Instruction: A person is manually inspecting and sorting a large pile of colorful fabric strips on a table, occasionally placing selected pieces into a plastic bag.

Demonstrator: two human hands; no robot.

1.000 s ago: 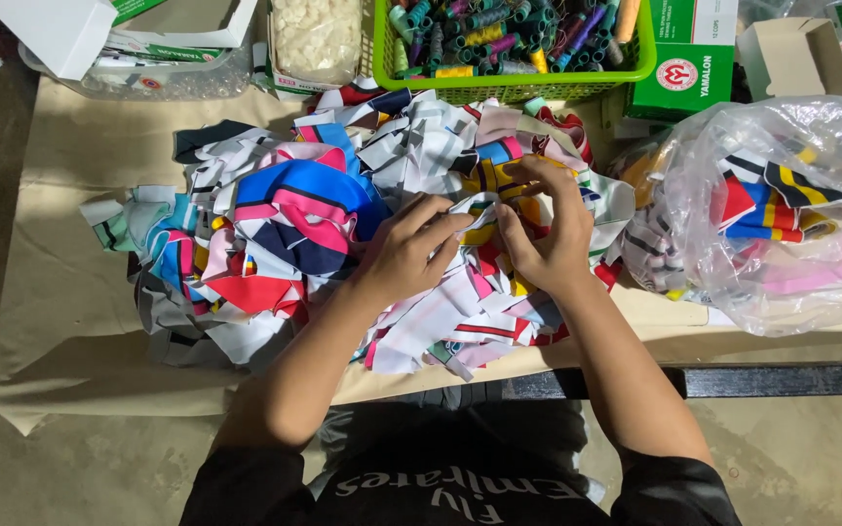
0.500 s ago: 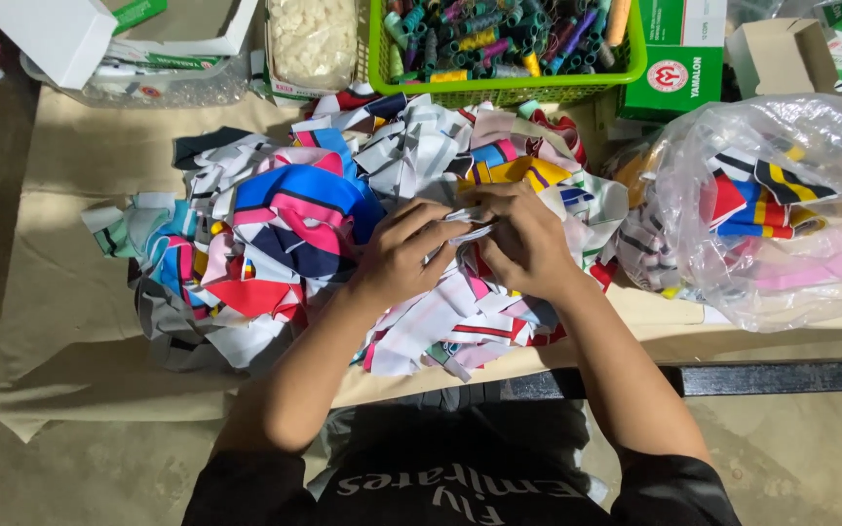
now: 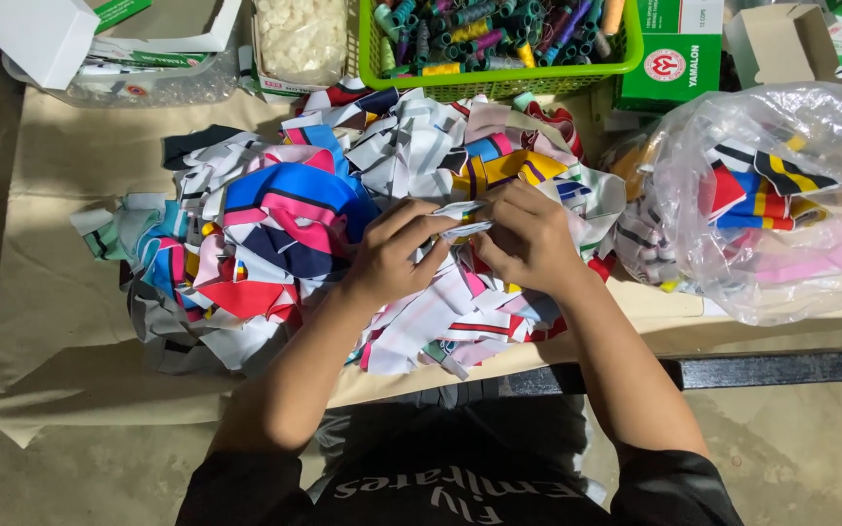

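a seated person's left hand (image 3: 394, 255) and right hand (image 3: 528, 239) pinch a small white printed fabric scrap (image 3: 462, 218) between closed fingertips, above a heaped pile of multicoloured fabric offcuts (image 3: 275, 234) on the tan cloth-covered table (image 3: 60, 292). the scrap sits at the pile's centre. a clear plastic bag of striped scraps (image 3: 772, 195) lies to the right, a green plastic basket of thread spools (image 3: 499, 39) behind. holding the edges taut and square looks key.
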